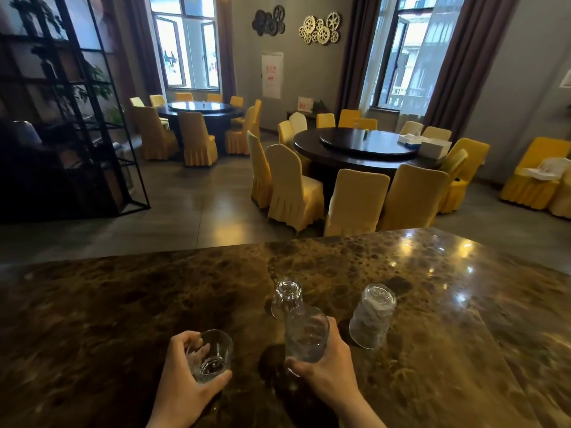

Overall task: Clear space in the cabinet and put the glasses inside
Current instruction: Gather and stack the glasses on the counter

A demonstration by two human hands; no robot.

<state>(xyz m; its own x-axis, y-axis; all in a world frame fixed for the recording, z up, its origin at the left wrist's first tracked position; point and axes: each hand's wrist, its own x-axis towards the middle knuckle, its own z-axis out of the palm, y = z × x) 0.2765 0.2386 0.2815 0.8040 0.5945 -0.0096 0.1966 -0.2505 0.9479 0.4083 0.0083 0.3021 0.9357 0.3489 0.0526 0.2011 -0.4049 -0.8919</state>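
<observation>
A broad counter (pixel 417 273) of polished brown marble, mottled dark and gold, fills the lower half of the view and mirrors small ceiling lights toward its far right corner. Near the middle of its near edge the left hand (pixel 185 378) has its fingers (pixel 197 355) wrapped around a short clear glass (pixel 211 355), tipped with its mouth toward the far edge. Just beside it the right hand (pixel 327 362) is clamped on a taller tumbler (pixel 306 333), its fingers curled round the side. Behind that tumbler a small glass (pixel 285 299) stands upside down on the marble, and a textured glass (pixel 372 316) stands inverted to its right, apart from both hands. Beyond the far edge lies a dining room with a grey tiled floor: two round dark tables (pixel 364 146) ringed by yellow-covered chairs (pixel 292 186), tall windows (pixel 185 47) with brown curtains, gear-shaped wall ornaments (pixel 321 27), and a black metal shelf frame (pixel 77 103) at left.
</observation>
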